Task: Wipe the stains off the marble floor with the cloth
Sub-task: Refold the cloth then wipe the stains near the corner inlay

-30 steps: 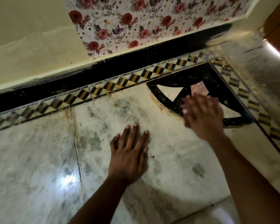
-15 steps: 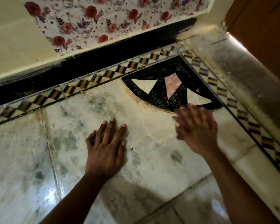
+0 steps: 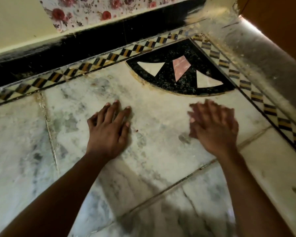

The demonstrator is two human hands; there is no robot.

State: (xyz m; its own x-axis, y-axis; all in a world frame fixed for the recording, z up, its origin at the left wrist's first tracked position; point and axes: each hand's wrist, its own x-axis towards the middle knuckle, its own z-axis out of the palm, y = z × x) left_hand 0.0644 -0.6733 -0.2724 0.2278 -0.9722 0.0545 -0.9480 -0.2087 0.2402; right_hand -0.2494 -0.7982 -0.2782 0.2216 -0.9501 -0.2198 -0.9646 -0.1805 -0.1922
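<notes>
The white marble floor [image 3: 161,103] carries grey blotches [image 3: 65,120] and a yellowish dirty rim [image 3: 138,81] along a black inlay. My left hand [image 3: 108,129] lies flat on the marble, palm down, fingers spread, holding nothing. My right hand [image 3: 214,127] is blurred by motion just above or on the marble to the right, fingers apart, below the inlay. No cloth shows in view, and none is visible under either palm. A tiny red speck [image 3: 136,130] sits beside my left hand.
A black quarter-circle inlay [image 3: 181,77] with white and pink triangles fills the corner. A checkered border strip [image 3: 109,57] runs along a black skirting [image 3: 75,47] under a floral wall covering [image 3: 85,11]. A dusty grey stone ledge [image 3: 263,53] and a brown wooden panel [image 3: 280,17] close the right side.
My right hand has slid back from over the black inlay onto the white marble, still blurred with motion. My left hand stays flat in the same spot. The view has shifted right.
</notes>
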